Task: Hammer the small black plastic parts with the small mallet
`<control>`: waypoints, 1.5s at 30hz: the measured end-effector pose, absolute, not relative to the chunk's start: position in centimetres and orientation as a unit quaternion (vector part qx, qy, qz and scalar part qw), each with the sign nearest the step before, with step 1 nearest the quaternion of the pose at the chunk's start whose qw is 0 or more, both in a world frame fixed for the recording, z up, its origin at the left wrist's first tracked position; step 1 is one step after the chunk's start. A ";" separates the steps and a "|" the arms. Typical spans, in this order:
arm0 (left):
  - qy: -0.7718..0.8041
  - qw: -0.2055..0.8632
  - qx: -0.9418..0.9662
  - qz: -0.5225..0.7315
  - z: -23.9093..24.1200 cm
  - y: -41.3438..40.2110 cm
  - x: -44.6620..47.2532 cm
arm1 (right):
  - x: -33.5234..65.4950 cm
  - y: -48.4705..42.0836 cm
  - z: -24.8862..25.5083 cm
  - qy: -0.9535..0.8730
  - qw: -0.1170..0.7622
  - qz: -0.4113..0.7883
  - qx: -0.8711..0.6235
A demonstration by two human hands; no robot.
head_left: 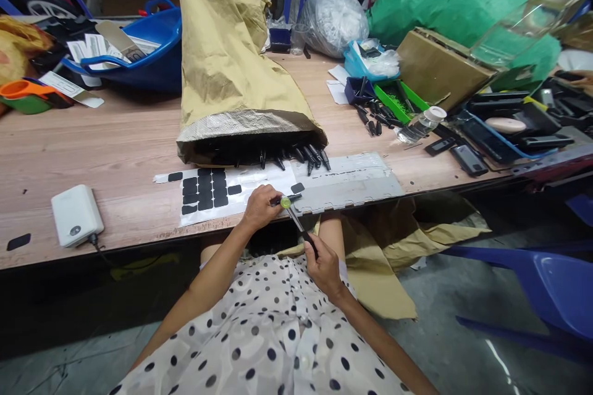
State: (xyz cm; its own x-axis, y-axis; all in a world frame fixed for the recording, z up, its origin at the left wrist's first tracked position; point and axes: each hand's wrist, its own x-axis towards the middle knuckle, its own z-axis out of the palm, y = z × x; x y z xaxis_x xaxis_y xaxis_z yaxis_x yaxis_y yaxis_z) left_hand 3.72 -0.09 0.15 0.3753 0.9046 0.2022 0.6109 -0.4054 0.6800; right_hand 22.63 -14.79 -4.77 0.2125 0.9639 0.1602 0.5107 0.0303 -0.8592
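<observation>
Hammer-like tool at the near edge of the worktop, and it angles out of the right grip toward the far left! Look at it: black handle, bright metal shaft, round yellow-green head. That right grip is wrapped snugly around the handle. Over on the left, the other grip has its fingers pinched on a slim black piece; the tool's head overlaps that piece, though whether they touch, I can't tell.

Just beyond, a white sheet carries black patches on the left, and a grey board lies to the right. Farther still, a big brown bag gapes this way, pen-like black pieces spilling from its mouth. Far right, a clear bottle lies tilted near a green tray.
</observation>
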 end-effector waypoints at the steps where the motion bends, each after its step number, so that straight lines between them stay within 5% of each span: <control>1: 0.482 0.259 0.787 0.286 0.1 -0.1 3.7 | 22.6 -14.8 -4.8 -0.571 0.431 0.263 -0.648; 37: 0.476 0.201 0.804 0.295 0.8 -0.9 3.8 | 22.9 -14.2 -6.0 -0.414 0.466 0.389 -0.679; 45: 0.340 0.180 0.868 0.316 -0.4 -6.8 1.8 | 22.9 -14.3 -6.3 -0.419 0.466 0.387 -0.677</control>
State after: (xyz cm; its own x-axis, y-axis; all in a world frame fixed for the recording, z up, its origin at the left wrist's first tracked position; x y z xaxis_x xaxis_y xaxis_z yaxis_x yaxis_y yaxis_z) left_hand 1.76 -6.82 -0.45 0.5699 0.7030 0.4255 0.4760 -0.7045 0.5264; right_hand 22.91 -14.29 -6.30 0.3497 0.9273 -0.1333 0.2067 -0.2151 -0.9545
